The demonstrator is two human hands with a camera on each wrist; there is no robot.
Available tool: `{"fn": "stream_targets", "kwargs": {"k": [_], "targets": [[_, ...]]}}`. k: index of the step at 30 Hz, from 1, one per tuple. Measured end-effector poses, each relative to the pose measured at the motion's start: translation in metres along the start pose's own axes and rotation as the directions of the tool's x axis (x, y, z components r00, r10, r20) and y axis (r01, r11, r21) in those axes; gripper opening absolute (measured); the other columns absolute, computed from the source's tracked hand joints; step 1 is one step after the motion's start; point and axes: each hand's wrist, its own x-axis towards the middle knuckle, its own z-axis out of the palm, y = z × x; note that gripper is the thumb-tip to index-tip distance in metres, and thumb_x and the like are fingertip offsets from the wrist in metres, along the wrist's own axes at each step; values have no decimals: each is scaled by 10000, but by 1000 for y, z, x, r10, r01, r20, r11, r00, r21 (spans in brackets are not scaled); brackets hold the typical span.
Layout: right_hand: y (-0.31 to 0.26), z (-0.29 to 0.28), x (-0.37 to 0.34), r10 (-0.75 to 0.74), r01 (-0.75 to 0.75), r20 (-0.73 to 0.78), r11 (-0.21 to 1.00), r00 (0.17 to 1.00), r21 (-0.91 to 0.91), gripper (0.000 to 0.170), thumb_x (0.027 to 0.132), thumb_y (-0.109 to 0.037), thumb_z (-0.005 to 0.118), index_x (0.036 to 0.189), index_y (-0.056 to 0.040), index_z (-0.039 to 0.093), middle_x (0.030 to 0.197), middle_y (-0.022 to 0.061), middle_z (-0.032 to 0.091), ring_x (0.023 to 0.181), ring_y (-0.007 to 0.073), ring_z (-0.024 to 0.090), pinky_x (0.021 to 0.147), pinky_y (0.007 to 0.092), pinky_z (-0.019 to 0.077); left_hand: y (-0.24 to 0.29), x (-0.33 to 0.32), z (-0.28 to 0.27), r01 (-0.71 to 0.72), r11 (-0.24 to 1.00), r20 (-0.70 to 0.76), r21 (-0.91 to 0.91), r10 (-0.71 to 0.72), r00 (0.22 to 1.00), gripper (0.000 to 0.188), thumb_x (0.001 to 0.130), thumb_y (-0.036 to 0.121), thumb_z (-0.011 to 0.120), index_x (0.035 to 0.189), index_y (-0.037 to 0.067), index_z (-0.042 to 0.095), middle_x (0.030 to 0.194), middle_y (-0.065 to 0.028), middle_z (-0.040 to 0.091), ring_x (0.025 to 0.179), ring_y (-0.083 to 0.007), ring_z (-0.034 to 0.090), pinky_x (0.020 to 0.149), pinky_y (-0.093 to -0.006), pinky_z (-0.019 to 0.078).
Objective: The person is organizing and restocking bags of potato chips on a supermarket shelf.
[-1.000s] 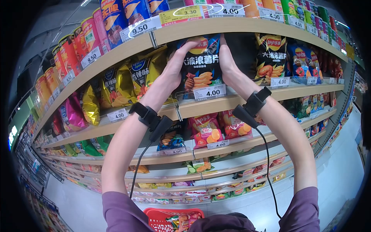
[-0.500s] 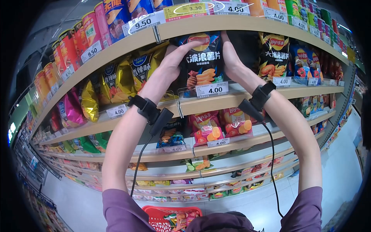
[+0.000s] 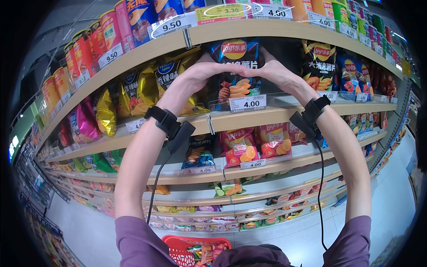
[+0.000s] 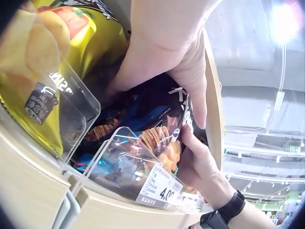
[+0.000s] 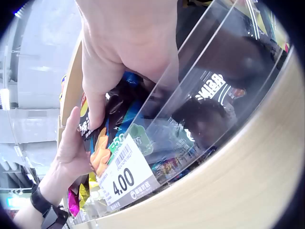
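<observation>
Left hand (image 3: 195, 76): holds the bag (image 3: 234, 50) at its left side, thumb across the front
Right hand (image 3: 281, 74): holds its right side, thumb tip meeting the other thumb
Bag: black, upright on the shelf (image 3: 262, 116), behind the price tag (image 3: 247, 103)
Yellow bags (image 3: 141, 89): left of it
Basket (image 3: 174, 244): red, below, bags inside

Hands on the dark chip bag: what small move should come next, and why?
Probably ease the bag slightly upward, keeping both hands on it. The left hand and right hand hold its sides, thumbs across the front, while its lower part sits behind a clear shelf guard that seems to block pulling straight out.
</observation>
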Motion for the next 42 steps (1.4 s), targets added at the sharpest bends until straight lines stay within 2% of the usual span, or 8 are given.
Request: {"fn": "stream_targets", "kwargs": {"k": [2, 6, 9, 15, 30, 33, 40, 42], "targets": [[4, -1, 1, 2, -8, 76, 997, 997, 77, 1236, 577, -424, 886, 1451, 69, 164, 1403, 227, 402, 1298, 282, 405, 1105, 362, 296, 2, -4, 4, 57, 997, 65, 53, -60, 996, 686, 670, 255, 870, 1233, 20, 556, 1179, -90, 616, 1110, -169, 559, 985, -310, 415], [3, 2, -2, 69, -84, 260, 995, 963, 47, 1210, 570, -373, 898, 1434, 67, 173, 1379, 194, 429, 1269, 274, 426, 1094, 346, 303, 1, -6, 2, 275, 960, 148, 52, -279, 949, 680, 701, 265, 852, 1268, 46, 546, 1190, -95, 620, 1129, -179, 543, 1014, -334, 374], [1, 1, -2, 75, -88, 214, 995, 974, 51, 1189, 575, -353, 903, 1428, 64, 187, 1364, 185, 450, 1267, 265, 430, 1093, 344, 305, -5, -3, 1, 124, 991, 38, 55, -126, 991, 683, 665, 247, 871, 1226, 16, 558, 1161, -105, 628, 1100, -190, 568, 962, -320, 431], [-8, 1, -9, 70, -107, 235, 983, 969, 148, 1117, 612, -352, 888, 1428, 39, 234, 1344, 177, 481, 1259, 243, 447, 1092, 344, 309, -13, -5, -9, 63, 995, 20, 83, -65, 998, 726, 707, 256, 848, 1309, 42, 502, 1255, -102, 587, 1158, -189, 529, 1023, -335, 358], [-6, -2, -4, -21, -12, 232, 990, 973, 139, 962, 654, -372, 858, 1380, 18, 362, 1296, 149, 543, 1191, 211, 506, 1068, 333, 337, -14, -7, -8, 73, 997, 36, 23, -74, 997, 697, 706, 114, 800, 1311, 18, 467, 1182, -100, 607, 1126, -185, 543, 1014, -336, 370], [-14, -5, -4, 81, -94, 280, 995, 957, 32, 941, 673, -369, 847, 1384, 11, 362, 1290, 150, 549, 1183, 204, 508, 1065, 334, 340, -14, -5, -7, 106, 994, -3, 36, -106, 994, 677, 700, 79, 784, 1298, 13, 474, 1165, -104, 607, 1121, -187, 544, 1009, -342, 377], [4, -5, -3, 32, -27, 144, 999, 989, -33, 1106, 600, -413, 877, 1414, 43, 282, 1350, 206, 476, 1254, 271, 460, 1083, 348, 333, -23, -6, -5, 77, 997, -14, 20, -77, 997, 952, 570, 98, 855, 1353, -54, 335, 1279, -158, 514, 1198, -229, 489, 1051, -337, 359], [4, -4, -5, 25, -25, 163, 1000, 986, -1, 1128, 590, -418, 880, 1414, 55, 272, 1353, 219, 469, 1266, 278, 450, 1090, 352, 323, -25, -8, -4, 74, 996, -36, 47, -72, 997, 848, 616, 73, 828, 1333, -17, 382, 1249, -137, 542, 1179, -216, 503, 1052, -352, 355]]}}
